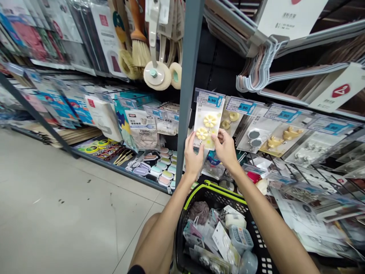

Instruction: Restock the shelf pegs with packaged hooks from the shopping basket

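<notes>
A white card pack of yellow flower-shaped hooks (208, 123) hangs on a shelf peg under a 6.90 price tag (211, 99). My left hand (193, 155) grips the pack's lower left edge, fingers closed round it. Its lower right corner is pinched by my right hand (226, 149). Below my forearms stands a black basket with a lime-green rim (199, 192), holding several packaged household goods.
Similar hook packs (273, 139) hang to the right on pegs. White and pink hangers (258, 72) fill the upper rail. A grey shelf post (188, 83) stands left of the pack. Brushes (139, 42) hang at upper left. Tiled floor (57, 205) lies to the left.
</notes>
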Demonstrator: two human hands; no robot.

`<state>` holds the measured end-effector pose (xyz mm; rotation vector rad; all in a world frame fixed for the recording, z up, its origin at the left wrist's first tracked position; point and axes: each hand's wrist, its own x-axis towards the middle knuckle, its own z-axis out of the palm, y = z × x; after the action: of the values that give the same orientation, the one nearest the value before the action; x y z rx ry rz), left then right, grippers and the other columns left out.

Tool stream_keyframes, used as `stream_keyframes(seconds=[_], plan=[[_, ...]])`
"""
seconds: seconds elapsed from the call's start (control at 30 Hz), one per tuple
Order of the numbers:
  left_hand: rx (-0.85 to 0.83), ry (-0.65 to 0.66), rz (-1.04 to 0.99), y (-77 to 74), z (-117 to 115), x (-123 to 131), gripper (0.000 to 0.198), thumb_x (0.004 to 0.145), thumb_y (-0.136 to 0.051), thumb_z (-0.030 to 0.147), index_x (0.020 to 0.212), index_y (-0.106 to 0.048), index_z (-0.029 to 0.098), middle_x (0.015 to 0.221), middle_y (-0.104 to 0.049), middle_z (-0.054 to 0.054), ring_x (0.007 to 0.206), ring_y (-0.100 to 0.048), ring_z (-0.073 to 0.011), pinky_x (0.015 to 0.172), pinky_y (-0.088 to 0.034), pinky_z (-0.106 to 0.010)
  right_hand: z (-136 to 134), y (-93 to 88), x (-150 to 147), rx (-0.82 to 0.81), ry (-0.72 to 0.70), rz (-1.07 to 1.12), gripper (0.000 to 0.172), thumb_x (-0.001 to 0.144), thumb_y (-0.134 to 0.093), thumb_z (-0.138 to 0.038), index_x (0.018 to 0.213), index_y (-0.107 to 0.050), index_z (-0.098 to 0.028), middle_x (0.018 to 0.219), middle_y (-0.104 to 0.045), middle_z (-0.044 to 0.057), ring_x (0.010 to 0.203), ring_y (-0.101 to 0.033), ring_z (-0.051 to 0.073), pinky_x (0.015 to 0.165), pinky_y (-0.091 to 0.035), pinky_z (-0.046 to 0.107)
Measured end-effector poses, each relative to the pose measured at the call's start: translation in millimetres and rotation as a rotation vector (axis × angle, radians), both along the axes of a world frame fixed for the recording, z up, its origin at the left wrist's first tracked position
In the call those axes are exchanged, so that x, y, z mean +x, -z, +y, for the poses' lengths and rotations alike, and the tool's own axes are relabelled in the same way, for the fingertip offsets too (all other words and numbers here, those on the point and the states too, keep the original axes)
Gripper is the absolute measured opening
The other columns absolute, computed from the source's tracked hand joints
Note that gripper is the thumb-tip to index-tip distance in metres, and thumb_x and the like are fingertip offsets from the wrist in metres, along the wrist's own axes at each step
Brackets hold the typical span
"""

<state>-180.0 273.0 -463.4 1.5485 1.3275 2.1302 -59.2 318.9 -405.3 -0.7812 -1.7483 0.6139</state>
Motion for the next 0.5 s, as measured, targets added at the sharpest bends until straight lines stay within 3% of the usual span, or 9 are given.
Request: stream_keyframes(seconds=[0.27, 0.5], plan=[[0.01, 0.011, -0.004, -1.8, 2, -7, 0.049, 0.1, -0.054, 0.037, 0.146, -0.052, 0.024, 0.154, -0.049, -0.012, 0.144, -0.046, -0.0238, 0.12, -0.039, -0.04, 5, -2.4, -11, -0.04, 0.012, 0.053, 0.039, 0.093, -0.059, -0.053, 0.115, -0.06, -0.02, 0.112, -0.075, 0.012, 0.098, -0.073, 0.026, 0.089, -0.06, 0.043], [-0.029, -0.055, -0.016, -0.9, 0, -6, 0.036, 0.101, -0.049, 0.029, 0.131, -0.065, 0.02, 0.145, -0.057, -0.013, 0.139, -0.051, -0.0233, 0.12, -0.038, -0.039, 20, -3.2, -11, -0.058, 0.004, 0.003, 0.043, 0.094, -0.055, -0.052, 0.12, -0.059, -0.018, 0.113, -0.074, 0.013, 0.102, -0.072, 0.025, 0.089, -0.061, 0.042]])
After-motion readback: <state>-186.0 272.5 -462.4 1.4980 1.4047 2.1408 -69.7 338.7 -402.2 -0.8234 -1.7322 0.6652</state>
